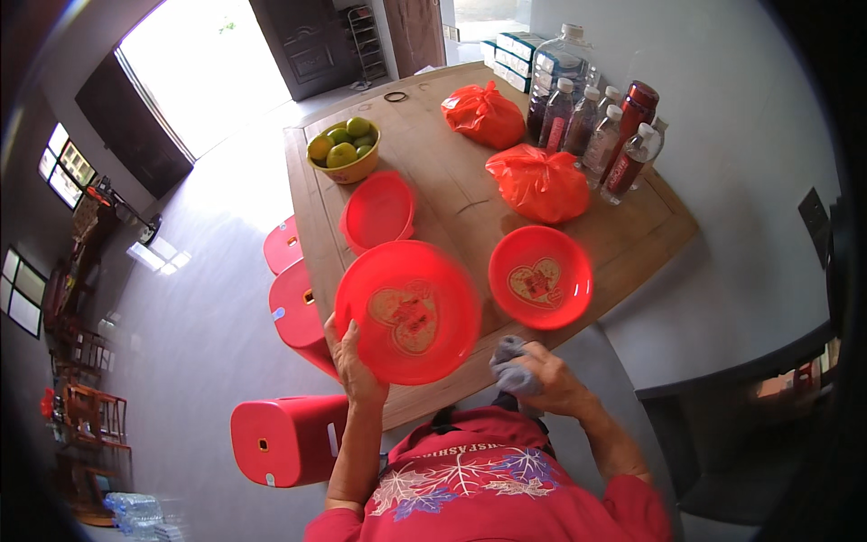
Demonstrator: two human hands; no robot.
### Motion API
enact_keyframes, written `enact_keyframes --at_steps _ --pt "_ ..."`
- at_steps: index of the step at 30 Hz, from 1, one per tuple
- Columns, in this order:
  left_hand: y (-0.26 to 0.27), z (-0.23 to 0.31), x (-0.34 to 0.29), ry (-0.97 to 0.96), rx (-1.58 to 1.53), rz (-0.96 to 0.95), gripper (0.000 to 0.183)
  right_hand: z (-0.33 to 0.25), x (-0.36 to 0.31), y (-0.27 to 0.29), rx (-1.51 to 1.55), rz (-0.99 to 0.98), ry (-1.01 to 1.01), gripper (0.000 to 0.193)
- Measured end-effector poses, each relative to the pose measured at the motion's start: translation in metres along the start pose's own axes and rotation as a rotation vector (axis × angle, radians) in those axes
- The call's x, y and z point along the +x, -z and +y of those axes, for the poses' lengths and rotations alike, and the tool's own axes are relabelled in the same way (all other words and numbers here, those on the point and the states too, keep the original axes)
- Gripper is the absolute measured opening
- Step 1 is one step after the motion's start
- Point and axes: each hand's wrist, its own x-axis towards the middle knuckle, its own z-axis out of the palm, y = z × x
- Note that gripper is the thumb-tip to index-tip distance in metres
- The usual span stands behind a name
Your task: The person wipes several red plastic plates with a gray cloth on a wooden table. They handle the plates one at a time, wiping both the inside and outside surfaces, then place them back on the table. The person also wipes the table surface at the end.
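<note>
My left hand [359, 366] grips the rim of a round red plate [442, 280] with a gold heart print, raised over the near left part of the table. The thumb lies on the plate's face; the other fingers are mostly behind it. My right hand [551, 379] is closed on a grey cloth [515, 363] just off the table's near edge, apart from the plate. A second red plate [574, 291] with the same heart print rests on the table, beyond my right hand. Past the held plate sits a plain red basin [379, 210], partly covered by it.
On the wooden table [433, 194] stand a yellow bowl [348, 172] of green fruit, two tied red plastic bags [485, 116], and several bottles [603, 140] by the wall. Tissue packs [515, 59] lie at the back. Red stools [289, 440] line the table's left side.
</note>
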Motion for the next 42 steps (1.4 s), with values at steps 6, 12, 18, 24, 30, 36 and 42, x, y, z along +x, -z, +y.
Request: enact_keyframes --at_steps 6,12,18,24,30,36,42 --pt "-0.049 -0.087 0.029 0.061 0.031 -0.114 0.018 0.023 -0.021 0.072 0.346 0.315 -0.266 0.033" --pt "-0.085 -0.16 0.044 0.091 0.24 -0.125 0.02 0.061 -0.033 0.117 0.464 0.503 -0.391 0.022" --pt "-0.086 -0.19 0.044 0.083 0.343 -0.129 0.028 0.102 -0.033 0.137 0.532 0.425 -0.429 0.018" --pt "-0.085 -0.201 0.039 -0.028 0.599 -0.222 0.06 0.135 -0.019 0.127 0.602 0.442 -0.469 0.014" --pt "-0.086 -0.198 0.042 -0.042 0.765 -0.033 0.068 0.16 0.002 0.107 0.55 0.448 -0.336 0.012" --pt "-0.038 -0.141 0.115 -0.48 1.043 0.595 0.07 0.161 -0.005 0.097 0.718 0.535 -0.416 0.015" --pt "0.033 -0.097 0.187 -0.043 0.833 0.572 0.057 0.155 -0.009 0.084 0.7 0.655 -0.483 0.013"
